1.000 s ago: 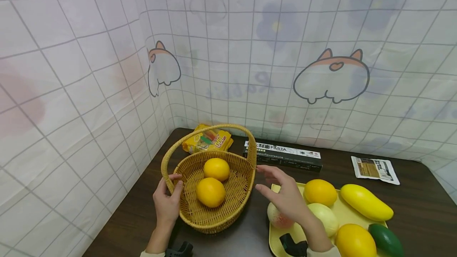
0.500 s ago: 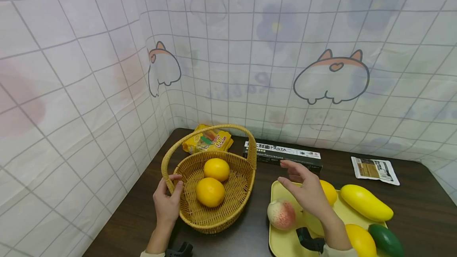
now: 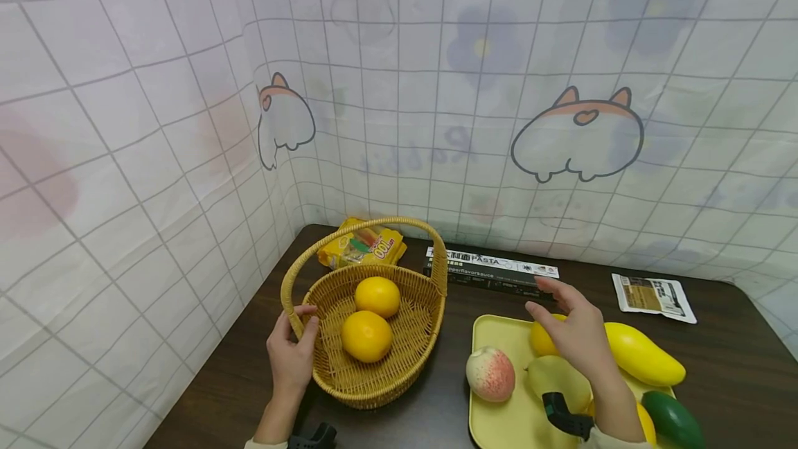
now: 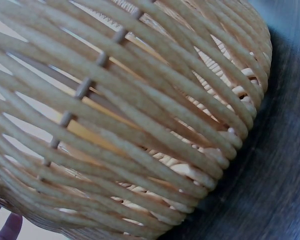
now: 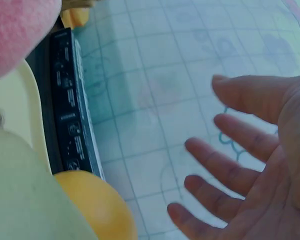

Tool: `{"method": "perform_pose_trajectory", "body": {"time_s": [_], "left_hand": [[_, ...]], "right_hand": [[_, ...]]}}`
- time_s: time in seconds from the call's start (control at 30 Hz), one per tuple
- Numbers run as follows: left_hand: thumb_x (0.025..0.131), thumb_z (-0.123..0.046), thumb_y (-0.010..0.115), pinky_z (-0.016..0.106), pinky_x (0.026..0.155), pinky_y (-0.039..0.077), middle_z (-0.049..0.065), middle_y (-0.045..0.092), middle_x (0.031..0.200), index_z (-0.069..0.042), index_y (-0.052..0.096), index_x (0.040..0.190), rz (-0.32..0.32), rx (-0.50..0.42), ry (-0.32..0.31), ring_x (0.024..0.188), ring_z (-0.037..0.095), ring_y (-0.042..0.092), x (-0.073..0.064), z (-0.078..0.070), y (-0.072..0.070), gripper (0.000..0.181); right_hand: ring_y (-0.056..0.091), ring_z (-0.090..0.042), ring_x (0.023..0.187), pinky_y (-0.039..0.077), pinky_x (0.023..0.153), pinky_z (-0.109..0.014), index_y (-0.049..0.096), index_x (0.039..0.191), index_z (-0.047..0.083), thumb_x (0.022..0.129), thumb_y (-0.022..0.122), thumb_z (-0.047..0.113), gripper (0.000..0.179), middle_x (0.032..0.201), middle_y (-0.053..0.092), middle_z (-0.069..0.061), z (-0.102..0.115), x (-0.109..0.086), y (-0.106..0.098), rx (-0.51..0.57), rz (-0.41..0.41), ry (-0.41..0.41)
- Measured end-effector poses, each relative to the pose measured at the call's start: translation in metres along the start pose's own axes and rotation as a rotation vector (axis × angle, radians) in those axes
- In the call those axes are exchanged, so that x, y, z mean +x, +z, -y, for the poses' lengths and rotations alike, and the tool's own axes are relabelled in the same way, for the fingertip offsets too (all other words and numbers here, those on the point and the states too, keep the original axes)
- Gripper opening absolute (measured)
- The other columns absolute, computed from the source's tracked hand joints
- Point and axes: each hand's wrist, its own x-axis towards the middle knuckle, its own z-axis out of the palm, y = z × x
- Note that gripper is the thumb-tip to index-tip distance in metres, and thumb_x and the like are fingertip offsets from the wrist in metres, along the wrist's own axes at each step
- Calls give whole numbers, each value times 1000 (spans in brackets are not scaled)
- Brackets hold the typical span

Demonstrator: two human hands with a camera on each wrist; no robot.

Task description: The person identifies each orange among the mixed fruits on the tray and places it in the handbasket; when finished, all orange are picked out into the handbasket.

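Observation:
A wicker basket (image 3: 374, 395) with a tall arched handle holds two yellow-orange fruits (image 3: 366, 337). My left hand (image 3: 290, 355) grips its left rim by the base of the handle; in the left wrist view the woven wall (image 4: 140, 100) hides most of that hand. Over a pale yellow tray (image 3: 499, 328), my right hand (image 3: 580, 335) hovers with fingers spread and relaxed, holding nothing. Beneath or beside it are a pale green pear-like fruit (image 3: 555, 376) and an orange-yellow fruit (image 3: 541, 339). A pink-and-white peach (image 3: 490, 374) sits at the tray's left side.
A yellow mango (image 3: 645, 355), a dark green fruit (image 3: 673, 418) and another yellow fruit (image 3: 647, 427) lie on the tray's right side. Behind stand a black pasta box (image 3: 480, 276), a yellow packet (image 3: 361, 247) and a flat sachet (image 3: 653, 296). A gridded cloth (image 3: 399, 123) borders the table.
My right hand has moved away from the basket, rightward across the tray, uncovering the peach. My left hand, the basket and the fruits in it have stayed put.

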Motion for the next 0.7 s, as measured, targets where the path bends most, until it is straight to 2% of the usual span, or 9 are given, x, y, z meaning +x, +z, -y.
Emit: {"method": "perform_pose_trajectory", "body": {"time_s": [0.17,0.4,0.53,0.7], "left_hand": [[85,12,65,15,69,41,25,66,99,10,67,100,2,-1,-5,83,6,59,0,0,0,15],[85,13,64,15,67,41,27,65,99,12,66,101,3,-11,12,82,5,58,1,1,-1,16],[85,14,64,15,68,41,27,65,99,12,66,100,1,-13,10,83,4,58,1,1,-1,16],[85,13,65,14,70,42,26,66,99,11,66,100,1,-7,4,85,5,59,1,1,-1,16]], "right_hand": [[44,-45,128,37,100,-60,50,140,4,94,65,33,56,138,50,-25,-2,0,-11,-54,60,103],[40,-49,129,38,97,-61,40,146,2,95,62,42,68,142,45,-29,-11,1,-18,-103,195,235],[39,-51,129,39,96,-61,38,146,-1,95,62,39,70,143,42,-32,-17,2,-21,-134,267,274],[41,-51,128,40,97,-59,38,144,-4,94,64,34,69,142,42,-33,-24,2,-22,-145,301,301]]}}
